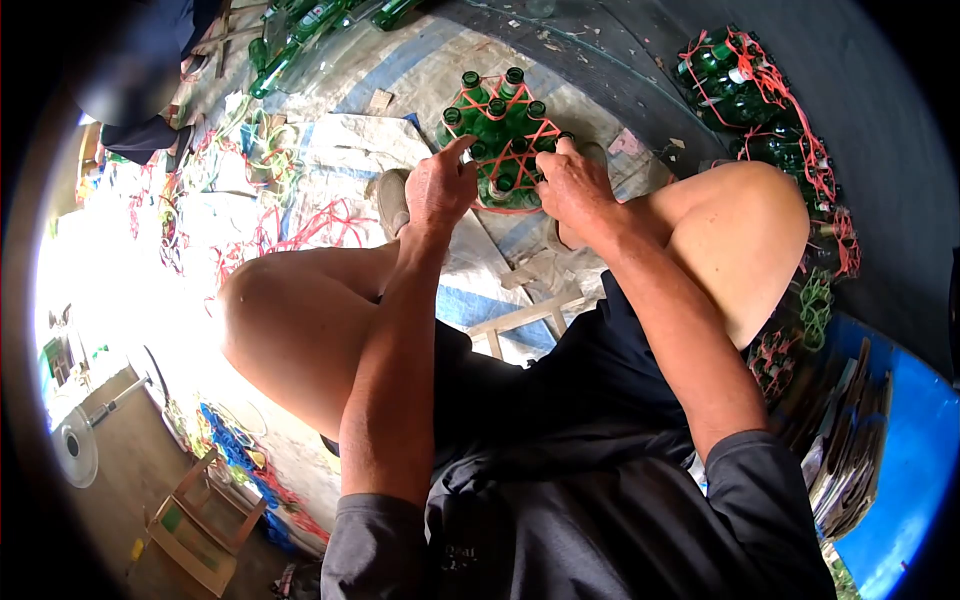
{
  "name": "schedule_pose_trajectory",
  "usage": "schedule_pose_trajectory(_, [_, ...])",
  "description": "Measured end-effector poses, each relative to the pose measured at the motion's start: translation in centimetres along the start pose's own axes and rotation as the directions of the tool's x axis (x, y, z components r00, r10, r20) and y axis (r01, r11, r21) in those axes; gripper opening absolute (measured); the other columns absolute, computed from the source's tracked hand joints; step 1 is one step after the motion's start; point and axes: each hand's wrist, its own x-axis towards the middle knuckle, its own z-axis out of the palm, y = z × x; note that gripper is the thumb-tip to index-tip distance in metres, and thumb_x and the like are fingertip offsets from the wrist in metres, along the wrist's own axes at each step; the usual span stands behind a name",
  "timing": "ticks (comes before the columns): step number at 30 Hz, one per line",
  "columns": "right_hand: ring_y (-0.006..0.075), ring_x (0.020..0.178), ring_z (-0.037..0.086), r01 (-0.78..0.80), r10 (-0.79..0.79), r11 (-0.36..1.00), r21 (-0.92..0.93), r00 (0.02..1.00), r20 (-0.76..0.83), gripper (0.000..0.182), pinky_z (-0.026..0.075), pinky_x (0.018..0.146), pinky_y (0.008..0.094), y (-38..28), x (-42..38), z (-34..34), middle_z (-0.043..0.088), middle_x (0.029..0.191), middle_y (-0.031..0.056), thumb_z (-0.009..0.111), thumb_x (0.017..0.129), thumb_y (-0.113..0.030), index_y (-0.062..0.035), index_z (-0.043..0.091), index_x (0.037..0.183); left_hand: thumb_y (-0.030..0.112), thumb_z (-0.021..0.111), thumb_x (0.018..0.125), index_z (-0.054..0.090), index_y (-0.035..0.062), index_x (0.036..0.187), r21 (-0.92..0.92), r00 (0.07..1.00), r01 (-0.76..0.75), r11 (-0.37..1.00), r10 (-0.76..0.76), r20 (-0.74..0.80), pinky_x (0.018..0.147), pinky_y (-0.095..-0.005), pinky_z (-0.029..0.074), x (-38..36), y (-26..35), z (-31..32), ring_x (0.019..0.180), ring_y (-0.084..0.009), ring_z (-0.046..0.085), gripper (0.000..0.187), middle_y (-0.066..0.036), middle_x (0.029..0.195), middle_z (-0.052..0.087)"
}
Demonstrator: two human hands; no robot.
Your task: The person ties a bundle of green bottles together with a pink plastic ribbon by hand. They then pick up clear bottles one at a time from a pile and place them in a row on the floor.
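Observation:
A cluster of upright green glass bottles [492,128] stands on the floor sheet between my feet, with red plastic strap laced around and between the necks. At the near left side of the cluster is my left hand [441,187], its fingers bent in at a bottle neck. My right hand [577,185] is at the near right side, thumb and fingers closing near another neck. Whatever strap lies between the fingers of either hand is too small to make out.
More strapped green bottles [735,85] stand along the right. Loose green bottles [300,40] lie at the top left. Tangled straps [240,170] cover the floor at left. A fan [75,447], stacked cardboard [850,440] and a person's dark-clothed leg [140,138] are also in view.

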Motion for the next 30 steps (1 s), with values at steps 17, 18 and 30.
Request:
schedule_pose_trajectory(17, [0.0463, 0.097, 0.072, -0.002, 0.008, 0.999, -0.042, 0.990, 0.137, 0.011, 0.056, 0.082, 0.0568, -0.4, -0.6, -0.3, 0.073, 0.100, 0.0235, 0.068, 0.094, -0.010, -0.0036, 0.065, 0.103, 0.027, 0.067, 0.090, 0.075, 0.0243, 0.131, 0.078, 0.994, -0.039, 0.996, 0.031, 0.106, 0.084, -0.0548, 0.059, 0.9, -0.2, -1.2, 0.094, -0.0449, 0.074, 0.041, -0.023, 0.096, 0.076])
schedule_pose_trajectory(18, [0.0464, 0.096, 0.072, 0.009, -0.002, 0.999, -0.048, 0.989, 0.146, 0.010, 0.057, 0.081, 0.0569, -0.4, -0.6, -0.4, 0.074, 0.100, 0.0236, 0.067, 0.094, -0.008, -0.0033, 0.066, 0.103, 0.028, 0.068, 0.092, 0.075, 0.0237, 0.132, 0.084, 0.994, -0.058, 0.995, 0.050, 0.094, 0.081, -0.0529, 0.059, 1.0, -0.5, -1.0, 0.091, -0.0429, 0.074, 0.041, -0.021, 0.094, 0.077])
schedule_pose_trajectory(30, [0.0460, 0.099, 0.073, 0.098, -0.093, 0.994, -0.049, 0.991, 0.100, 0.027, 0.059, 0.081, 0.0556, 1.2, 1.4, -1.5, 0.074, 0.102, 0.0222, 0.065, 0.086, 0.005, -0.0098, 0.073, 0.107, 0.030, 0.071, 0.093, 0.077, 0.0168, 0.125, 0.096, 0.993, -0.119, 0.988, 0.120, -0.001, 0.076, -0.0524, 0.059, 0.1, -0.7, -0.2, 0.088, -0.0433, 0.074, 0.034, -0.021, 0.095, 0.077])
